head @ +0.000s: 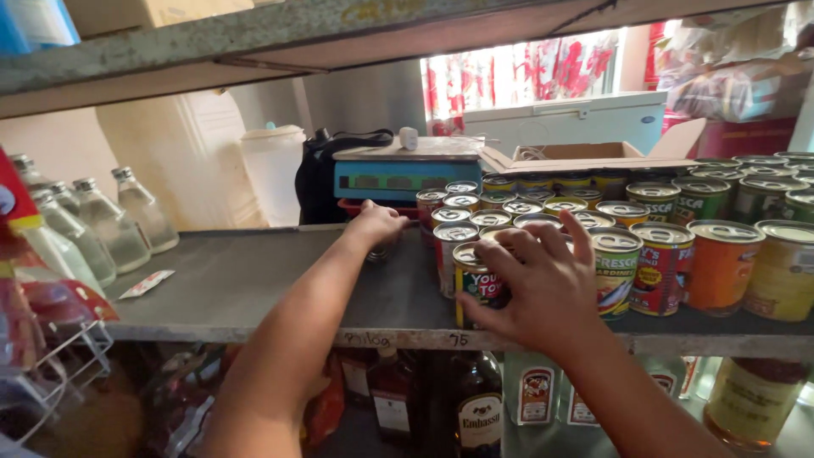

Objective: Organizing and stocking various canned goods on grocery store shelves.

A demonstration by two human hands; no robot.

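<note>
- Below the near shelf edge stand dark bottles (479, 407) with labels, and a white wire rack (59, 373) sits at the near left.
- The working surface is a grey shelf board (246, 284), worn, with handwriting on its front edge. A small flat packet (146, 284) lies on its left part.
- The right hand (543, 288) is at the near front of the shelf, fingers spread and wrapped over a tin can (475, 293) with a green and yellow label. The grip is closed on the can from above and from the right side.
- That can stands upright, long axis vertical, ring-pull lid facing up, at the near-left corner of the block of cans, just inside the shelf edge. It sits under the palm, with the thumb on its near side.
- Rows of tin cans (670, 254) run to the right and back, upright and touching.
- The left hand (376, 225) reaches farther back, fingers curled down over a small dark thing (379, 252) on the shelf; whether it is gripped cannot be told.
- Clear glass bottles (110, 225) stand at the far left.
- Behind the left hand sits a blue weighing scale (398, 174), with an open cardboard box (585, 154) to its right.
- Farther off are a white chest freezer (577, 119) and a red-patterned curtain (526, 72).
</note>
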